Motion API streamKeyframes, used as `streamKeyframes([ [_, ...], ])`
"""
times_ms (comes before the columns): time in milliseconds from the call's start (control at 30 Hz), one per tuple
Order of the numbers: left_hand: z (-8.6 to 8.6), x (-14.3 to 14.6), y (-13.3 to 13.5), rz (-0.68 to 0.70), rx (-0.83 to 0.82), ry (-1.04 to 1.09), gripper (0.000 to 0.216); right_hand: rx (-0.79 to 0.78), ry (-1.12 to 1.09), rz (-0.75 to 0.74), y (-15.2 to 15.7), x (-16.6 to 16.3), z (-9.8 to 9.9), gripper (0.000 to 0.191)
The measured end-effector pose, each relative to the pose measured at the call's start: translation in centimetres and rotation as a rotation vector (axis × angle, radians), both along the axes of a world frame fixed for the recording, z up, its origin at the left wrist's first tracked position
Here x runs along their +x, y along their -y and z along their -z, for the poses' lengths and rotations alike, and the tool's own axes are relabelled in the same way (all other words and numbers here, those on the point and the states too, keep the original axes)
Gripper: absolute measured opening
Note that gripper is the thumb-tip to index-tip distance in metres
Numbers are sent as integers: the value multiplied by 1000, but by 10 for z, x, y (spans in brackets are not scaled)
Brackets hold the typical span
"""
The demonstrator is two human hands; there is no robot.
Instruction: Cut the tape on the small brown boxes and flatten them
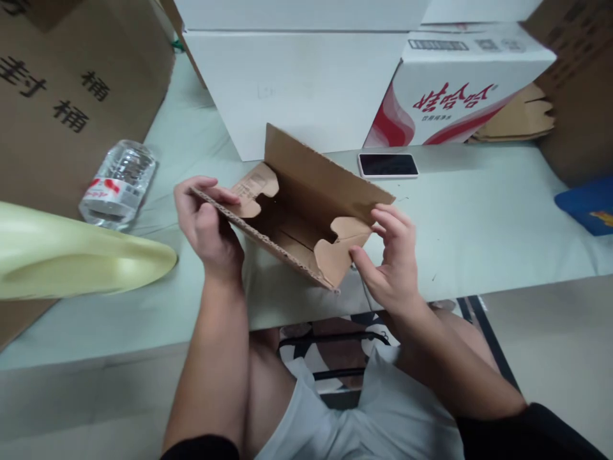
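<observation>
A small brown cardboard box (325, 172) is tilted between my hands near the front of the table, its top flaps up and its inside showing. At its left end, my left hand (208, 223) grips the near flap's corner, the fingers curled over the edge and partly hidden behind it. My right hand (390, 255) holds the right end, fingertips on the far flap and the thumb by the notched end flap (342, 246). Another notched end flap (256, 188) leans in near my left fingers.
Large white cartons (297, 89) stand along the back, with a red-and-white carton (445, 96) beside them. A phone (387, 165) lies behind the box. To the left are a water bottle (119, 185), a pale yellow object (86, 252) and a big brown carton (71, 121). A blue item (589, 204) sits far right.
</observation>
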State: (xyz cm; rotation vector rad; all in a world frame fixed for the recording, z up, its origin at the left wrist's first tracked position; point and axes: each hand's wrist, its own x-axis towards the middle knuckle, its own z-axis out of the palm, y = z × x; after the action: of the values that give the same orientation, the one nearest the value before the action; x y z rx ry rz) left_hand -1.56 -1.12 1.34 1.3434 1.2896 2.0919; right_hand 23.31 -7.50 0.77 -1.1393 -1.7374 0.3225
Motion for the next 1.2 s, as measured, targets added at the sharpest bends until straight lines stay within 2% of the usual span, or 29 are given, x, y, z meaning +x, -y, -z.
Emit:
streamKeyframes([
  [67,3,0,1,-9,-49,-17,40,-8,-35,28,1,-5,3,67],
  [133,4,0,1,-27,-82,-90,51,-34,-54,-12,1,-7,3,75],
  [200,4,0,2,-60,-120,-185,55,-45,-29,-99,1,-8,1,69],
  [300,2,-2,6,-53,-165,-335,39,2,44,-233,-1,-6,-4,46],
  [367,1,-6,9,2,-155,-447,23,20,74,-292,-1,-4,-6,40],
  [467,0,-11,11,49,-125,-581,24,16,65,-337,-1,-1,-4,38],
  [533,0,-15,11,37,-140,-606,25,5,11,-304,-1,1,1,37],
  [600,1,-20,9,1,-166,-578,27,-73,-81,-200,-2,5,8,41],
  [700,4,-29,5,-70,-152,-393,27,-366,-173,-82,-6,10,16,52],
  [767,5,-33,1,-124,-122,-230,28,-581,-180,-151,-9,14,20,61],
  [800,5,-34,0,-152,-107,-167,28,-637,-178,-217,-9,16,20,65],
  [833,5,-34,-2,-179,-97,-119,28,-641,-178,-281,-9,17,21,70],
  [900,5,-31,-3,-182,-152,-4,26,-512,-179,-364,-7,19,20,76],
  [967,5,-24,-2,-91,-350,177,24,-328,-153,-397,-5,20,16,77],
  [1000,6,-20,-1,8,-485,263,29,-247,-138,-409,-4,20,14,76],
  [1067,7,-13,2,309,-741,340,50,-119,-120,-431,-2,21,7,74],
  [1167,11,-7,7,840,-1000,227,81,-11,-132,-415,-2,25,-6,69],
  [1200,12,-6,9,961,-1062,186,85,-2,-133,-400,-2,28,-11,67],
])
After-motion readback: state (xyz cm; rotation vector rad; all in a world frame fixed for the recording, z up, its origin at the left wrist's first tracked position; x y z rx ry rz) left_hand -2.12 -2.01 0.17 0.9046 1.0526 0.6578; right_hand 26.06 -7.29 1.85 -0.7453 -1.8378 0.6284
